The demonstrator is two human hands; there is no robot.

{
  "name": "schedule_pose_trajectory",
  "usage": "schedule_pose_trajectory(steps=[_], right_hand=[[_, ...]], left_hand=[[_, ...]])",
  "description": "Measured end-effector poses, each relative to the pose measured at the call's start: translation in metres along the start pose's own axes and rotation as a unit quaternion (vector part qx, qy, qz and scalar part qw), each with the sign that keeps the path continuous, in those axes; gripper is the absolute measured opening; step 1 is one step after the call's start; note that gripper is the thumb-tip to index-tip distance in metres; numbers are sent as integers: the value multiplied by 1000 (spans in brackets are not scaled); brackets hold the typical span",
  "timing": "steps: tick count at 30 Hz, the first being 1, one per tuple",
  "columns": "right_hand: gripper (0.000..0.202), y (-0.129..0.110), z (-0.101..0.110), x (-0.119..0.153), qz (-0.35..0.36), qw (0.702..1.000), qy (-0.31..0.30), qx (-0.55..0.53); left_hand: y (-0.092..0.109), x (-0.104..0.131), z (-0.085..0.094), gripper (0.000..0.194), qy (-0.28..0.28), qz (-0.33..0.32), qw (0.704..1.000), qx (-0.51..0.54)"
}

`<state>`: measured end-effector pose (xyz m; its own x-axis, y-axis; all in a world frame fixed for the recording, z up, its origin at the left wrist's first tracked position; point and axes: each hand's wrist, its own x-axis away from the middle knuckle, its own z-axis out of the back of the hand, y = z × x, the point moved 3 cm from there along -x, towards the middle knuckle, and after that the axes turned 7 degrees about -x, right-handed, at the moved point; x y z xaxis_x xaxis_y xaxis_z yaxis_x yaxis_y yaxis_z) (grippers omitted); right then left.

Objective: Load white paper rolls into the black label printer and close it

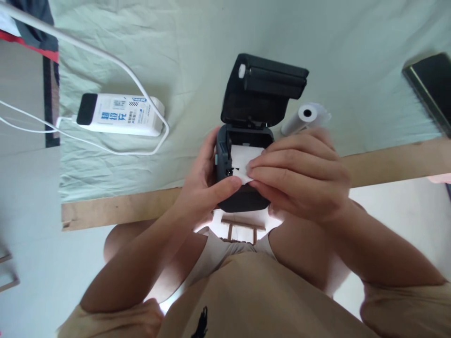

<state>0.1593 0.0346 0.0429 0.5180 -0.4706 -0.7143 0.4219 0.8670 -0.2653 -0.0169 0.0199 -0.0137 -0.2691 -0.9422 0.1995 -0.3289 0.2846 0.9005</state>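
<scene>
A small dark receipt printer [243,202] is held at the table's front edge, its lid [262,84] swung up and away from me. My left hand [207,183] wraps around the printer's left side, the thumb lying over the near rim by the paper. White paper [243,157] lies across the printer's opening. The fingers of my right hand [299,173] are closed on the paper's right part and cover it. Just beyond that hand a roll of white paper [299,119] in clear wrap rests on the cloth.
A white power strip [123,115] with a white cable [130,72] lies to the left on the pale green cloth [197,37]. At the far right is a dark flat object [431,89]. The table's wooden edge [123,206] runs in front of my knees.
</scene>
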Motion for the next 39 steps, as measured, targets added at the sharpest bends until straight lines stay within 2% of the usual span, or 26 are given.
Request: schedule_pose_trajectory(steps=[3, 9, 16, 19, 22, 24, 27, 29, 32, 35, 37, 39], right_hand=[[7, -1, 0, 0, -3, 1000, 4, 11], [10, 0, -6, 4, 8, 999, -16, -48], [13, 4, -5, 4, -9, 999, -8, -53], [12, 5, 1, 4, 0, 999, 24, -48], [13, 12, 11, 7, -90, 992, 76, -32], [35, 16, 14, 10, -167, 980, 100, -46], [68, 18, 12, 15, -242, 956, 109, -125], [62, 18, 10, 19, -290, 934, 125, -166], [32, 18, 8, 21, -277, 926, 159, -204], [27, 21, 3, 21, -252, 937, 109, -214], [33, 23, -2, 21, -274, 937, 43, -211], [40, 24, -6, 23, -304, 929, -16, -208]], left_hand=[[2, 1, -1, 68, 14, 1, 1000, 0], [1, 3, 0, 77, 4, -36, 997, -72], [7, 3, -5, 93, 32, 24, 997, -70], [7, 2, -6, 97, 34, 29, 996, -71], [7, 3, -5, 100, 30, 35, 996, -71], [7, 4, -5, 100, 18, 30, 997, -71], [7, 4, -3, 97, 10, 9, 996, -86], [7, 3, -2, 93, 8, 1, 996, -93], [6, 1, 0, 87, 11, -6, 995, -98], [4, 0, 1, 88, 14, -11, 994, -105], [4, 2, 0, 94, 8, -10, 996, -90], [4, 3, -3, 92, 17, 4, 998, -66]])
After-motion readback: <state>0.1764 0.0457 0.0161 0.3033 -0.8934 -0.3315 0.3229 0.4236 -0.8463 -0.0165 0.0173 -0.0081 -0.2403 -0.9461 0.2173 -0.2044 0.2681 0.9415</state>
